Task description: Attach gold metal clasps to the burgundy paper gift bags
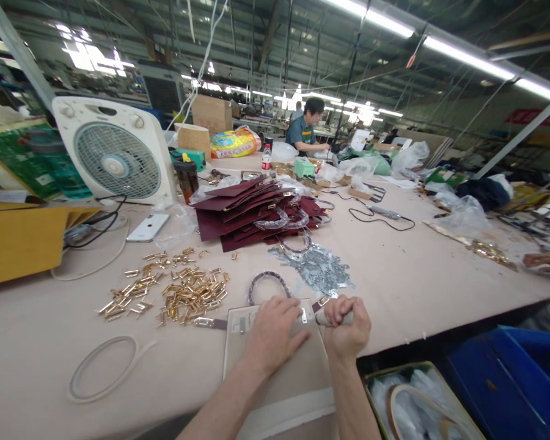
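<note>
Head view: on the near part of the table [417, 263], a beige panel [236, 347] lies under my left hand [275, 330]. That hand is released, fingers spread over the panel, their tips by a small silver plate [304, 316] at its far right; whether they touch it I cannot tell. My right hand [348, 327] is clenched around a pale-handled tool [321, 318] at the panel's right side, just beside that plate. A plastic-wrapped handle [269, 274] loops out from the panel's far edge, and a dark strap with a metal fitting [205, 322] sticks out to the left. Left of my work lie loose gold fittings [195, 294], with a pale coil of tubing [103, 370] nearer me. Beyond the panel, slightly right, thin silver pieces [323, 271] are heaped in front of a stack of burgundy pieces [245, 211]. Far left stand a white phone [148, 227], lying flat, and an upright fan [117, 156]. A co-worker [306, 131] sits at the far side.
</note>
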Action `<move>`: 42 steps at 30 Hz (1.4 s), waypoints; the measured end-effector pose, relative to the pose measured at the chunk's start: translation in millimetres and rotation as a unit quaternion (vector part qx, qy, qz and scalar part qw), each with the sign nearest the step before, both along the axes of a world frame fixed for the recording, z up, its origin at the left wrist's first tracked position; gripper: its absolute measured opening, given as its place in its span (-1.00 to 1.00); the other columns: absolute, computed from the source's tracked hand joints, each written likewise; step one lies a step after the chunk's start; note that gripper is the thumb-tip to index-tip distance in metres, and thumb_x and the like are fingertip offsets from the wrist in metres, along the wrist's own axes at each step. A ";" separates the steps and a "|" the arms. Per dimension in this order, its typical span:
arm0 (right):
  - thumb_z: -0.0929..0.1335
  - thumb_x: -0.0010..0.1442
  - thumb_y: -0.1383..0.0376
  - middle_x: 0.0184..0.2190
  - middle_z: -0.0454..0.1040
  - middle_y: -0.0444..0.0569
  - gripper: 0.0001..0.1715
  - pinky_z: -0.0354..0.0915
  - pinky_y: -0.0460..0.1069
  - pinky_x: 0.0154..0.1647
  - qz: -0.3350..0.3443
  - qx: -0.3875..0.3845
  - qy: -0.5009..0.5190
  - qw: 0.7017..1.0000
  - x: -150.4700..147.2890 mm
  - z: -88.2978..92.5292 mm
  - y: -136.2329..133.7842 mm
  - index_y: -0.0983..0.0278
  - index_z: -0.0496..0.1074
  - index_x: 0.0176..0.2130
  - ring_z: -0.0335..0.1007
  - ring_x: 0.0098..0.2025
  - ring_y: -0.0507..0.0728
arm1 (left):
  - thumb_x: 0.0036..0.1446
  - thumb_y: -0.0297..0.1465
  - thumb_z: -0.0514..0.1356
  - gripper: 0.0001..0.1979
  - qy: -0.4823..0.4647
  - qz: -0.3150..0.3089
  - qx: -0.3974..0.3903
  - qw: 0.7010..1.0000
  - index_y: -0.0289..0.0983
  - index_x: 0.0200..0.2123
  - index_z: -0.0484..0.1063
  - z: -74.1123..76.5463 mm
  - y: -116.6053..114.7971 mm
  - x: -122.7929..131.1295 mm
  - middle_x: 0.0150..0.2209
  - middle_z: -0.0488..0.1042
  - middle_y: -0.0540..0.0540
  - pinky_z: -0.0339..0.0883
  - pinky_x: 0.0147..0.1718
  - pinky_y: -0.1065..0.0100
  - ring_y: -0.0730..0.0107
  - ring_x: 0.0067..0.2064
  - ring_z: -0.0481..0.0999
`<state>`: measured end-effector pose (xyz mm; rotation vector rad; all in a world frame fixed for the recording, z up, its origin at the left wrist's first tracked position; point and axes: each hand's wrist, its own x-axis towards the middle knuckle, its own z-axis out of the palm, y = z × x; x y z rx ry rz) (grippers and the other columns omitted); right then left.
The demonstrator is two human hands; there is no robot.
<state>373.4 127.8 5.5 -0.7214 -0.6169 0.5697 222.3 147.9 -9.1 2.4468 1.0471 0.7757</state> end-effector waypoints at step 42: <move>0.24 0.44 0.21 -0.68 0.15 -0.23 -0.51 0.03 -0.07 -0.61 0.019 0.017 -0.097 0.995 -7.7 -13.9 4.8 0.23 0.26 -0.54 0.05 -0.65 0.00 | 0.18 -0.27 0.36 -0.74 0.017 0.043 -0.048 0.998 0.02 -0.04 0.60 6.4 8.6 11.6 0.18 0.54 0.11 0.29 0.11 0.03 0.09 0.15 0.41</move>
